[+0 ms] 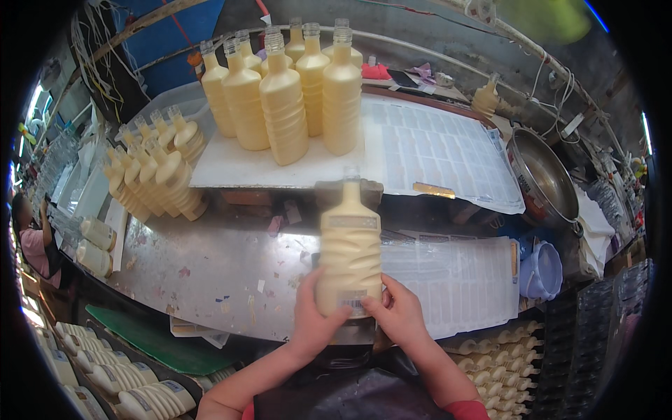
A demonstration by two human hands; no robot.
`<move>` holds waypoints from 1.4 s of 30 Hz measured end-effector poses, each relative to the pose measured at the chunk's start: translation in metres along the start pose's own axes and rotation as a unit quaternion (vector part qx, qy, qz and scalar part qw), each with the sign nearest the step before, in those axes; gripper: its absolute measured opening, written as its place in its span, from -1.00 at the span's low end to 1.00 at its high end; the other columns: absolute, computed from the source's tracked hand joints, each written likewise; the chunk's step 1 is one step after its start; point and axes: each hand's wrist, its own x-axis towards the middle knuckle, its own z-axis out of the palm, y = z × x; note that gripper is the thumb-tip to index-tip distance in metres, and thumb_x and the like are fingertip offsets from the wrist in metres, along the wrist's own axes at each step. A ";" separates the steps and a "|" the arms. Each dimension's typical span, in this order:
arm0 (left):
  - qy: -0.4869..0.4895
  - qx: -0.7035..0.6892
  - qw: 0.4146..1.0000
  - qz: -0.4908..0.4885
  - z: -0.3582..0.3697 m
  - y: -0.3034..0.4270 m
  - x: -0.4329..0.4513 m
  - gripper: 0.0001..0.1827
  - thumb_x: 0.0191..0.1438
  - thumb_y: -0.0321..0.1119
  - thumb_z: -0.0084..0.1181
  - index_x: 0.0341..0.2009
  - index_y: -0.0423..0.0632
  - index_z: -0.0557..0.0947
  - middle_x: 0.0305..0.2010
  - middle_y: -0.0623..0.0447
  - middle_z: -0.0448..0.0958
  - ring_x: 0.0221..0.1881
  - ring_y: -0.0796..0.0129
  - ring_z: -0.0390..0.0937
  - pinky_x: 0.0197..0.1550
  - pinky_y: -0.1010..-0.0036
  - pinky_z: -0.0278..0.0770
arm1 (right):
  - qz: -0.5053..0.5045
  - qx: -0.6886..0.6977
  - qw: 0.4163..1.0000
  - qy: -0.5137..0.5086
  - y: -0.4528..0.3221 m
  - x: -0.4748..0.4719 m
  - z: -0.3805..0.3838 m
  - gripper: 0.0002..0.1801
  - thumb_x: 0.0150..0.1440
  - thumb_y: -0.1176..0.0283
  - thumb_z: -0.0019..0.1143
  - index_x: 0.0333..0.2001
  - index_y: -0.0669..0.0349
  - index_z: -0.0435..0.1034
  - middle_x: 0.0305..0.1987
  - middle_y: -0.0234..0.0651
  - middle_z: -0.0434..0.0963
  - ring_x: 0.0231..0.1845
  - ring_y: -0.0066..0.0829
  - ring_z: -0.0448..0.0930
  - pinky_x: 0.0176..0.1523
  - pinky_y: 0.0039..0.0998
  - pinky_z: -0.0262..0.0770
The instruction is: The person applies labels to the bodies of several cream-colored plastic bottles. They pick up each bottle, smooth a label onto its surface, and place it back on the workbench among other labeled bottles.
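Between my two hands is a cream-coloured ribbed bottle (350,247) with a clear threaded neck. My left hand (314,315) wraps its lower left side, thumb near the base. On the opposite side, my right hand (399,311) grips the bottle, its thumb against a clear label with a barcode (353,300) near the bottom. A second label (350,222) runs across the bottle's shoulder. Beyond it, a group of similar bottles (283,110) stands upright on a raised white board (252,170). Sheets of clear labels (436,142) lie to the right of that group.
More label sheets (451,283) lie on the metal table (205,268). Tilted bottles (157,173) lean at the left. A metal pan (546,173) and a lilac bucket (543,270) are at right. Packed bottles (488,362) fill the lower right. Another person (39,241) is far left.
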 end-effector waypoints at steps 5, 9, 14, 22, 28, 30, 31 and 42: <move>0.008 0.018 1.000 0.008 0.003 0.000 -0.002 -0.08 0.03 -0.27 0.30 0.38 -0.18 0.08 0.33 -0.15 0.16 0.36 0.15 0.17 0.40 0.25 0.16 | -0.009 -0.049 0.999 0.022 -0.003 0.000 0.002 -0.45 0.10 0.30 0.35 0.12 0.34 0.45 -0.52 -0.50 0.35 -0.48 -0.68 0.31 -0.36 -0.57 0.34; 0.012 0.019 1.000 0.005 0.004 0.000 -0.001 -0.08 0.02 -0.29 0.30 0.38 -0.18 0.08 0.33 -0.15 0.16 0.35 0.16 0.17 0.39 0.25 0.17 | -0.022 -0.026 0.999 0.024 -0.003 0.001 0.002 -0.46 0.10 0.29 0.34 0.11 0.35 0.45 -0.51 -0.51 0.35 -0.47 -0.68 0.30 -0.35 -0.57 0.34; 0.040 0.008 0.999 0.020 0.008 0.000 -0.001 -0.10 -0.02 -0.27 0.35 0.34 -0.21 0.17 0.26 -0.20 0.24 0.30 0.05 0.26 0.35 0.21 0.23 | -0.007 -0.017 1.000 0.023 0.000 0.000 0.003 -0.46 0.11 0.28 0.34 0.11 0.36 0.45 -0.50 -0.53 0.34 -0.46 -0.70 0.29 -0.34 -0.58 0.34; 0.054 0.000 0.998 0.024 0.011 -0.001 -0.001 -0.13 -0.03 -0.26 0.38 0.30 -0.23 0.22 0.22 -0.23 0.28 0.26 -0.02 0.30 0.31 0.18 0.27 | 0.005 0.003 1.000 0.016 0.003 0.001 0.002 -0.40 0.10 0.25 0.37 0.15 0.36 0.43 -0.47 -0.54 0.34 -0.44 -0.70 0.28 -0.32 -0.60 0.33; 0.058 0.014 0.998 0.034 0.011 -0.002 0.000 -0.12 -0.06 -0.25 0.39 0.29 -0.22 0.23 0.21 -0.23 0.29 0.25 -0.04 0.31 0.31 0.15 0.27 | 0.021 0.020 0.999 0.017 0.016 0.003 0.002 -0.48 0.17 0.28 0.29 0.14 0.35 0.45 -0.47 -0.55 0.37 -0.46 -0.71 0.32 -0.31 -0.61 0.34; 0.058 0.025 0.997 0.039 0.009 -0.002 0.000 -0.12 -0.07 -0.24 0.40 0.29 -0.22 0.24 0.21 -0.24 0.30 0.24 -0.05 0.31 0.30 0.15 0.27 | 0.058 0.104 0.993 0.023 0.017 0.010 -0.006 -0.59 0.26 0.31 0.15 0.09 0.36 0.48 -0.46 -0.54 0.39 -0.47 -0.72 0.34 -0.32 -0.62 0.35; 0.049 0.047 0.997 0.041 0.008 -0.002 0.001 -0.11 -0.06 -0.27 0.38 0.31 -0.21 0.20 0.22 -0.21 0.28 0.25 0.02 0.30 0.31 0.19 0.28 | 0.114 0.166 0.979 0.031 0.016 0.015 -0.013 -0.64 0.31 0.33 0.05 0.06 0.36 0.49 -0.46 -0.54 0.41 -0.48 -0.72 0.36 -0.33 -0.62 0.35; 0.032 0.083 0.995 0.054 0.001 -0.006 0.001 -0.14 -0.01 -0.30 0.33 0.34 -0.19 0.19 0.26 -0.14 0.27 0.27 0.18 0.28 0.32 0.29 0.28 | -0.320 -0.184 0.924 0.098 -0.027 0.001 -0.018 -0.70 0.01 0.65 0.24 -0.12 0.24 0.54 -0.14 -0.13 0.62 -0.24 -0.22 0.65 -0.20 -0.35 0.55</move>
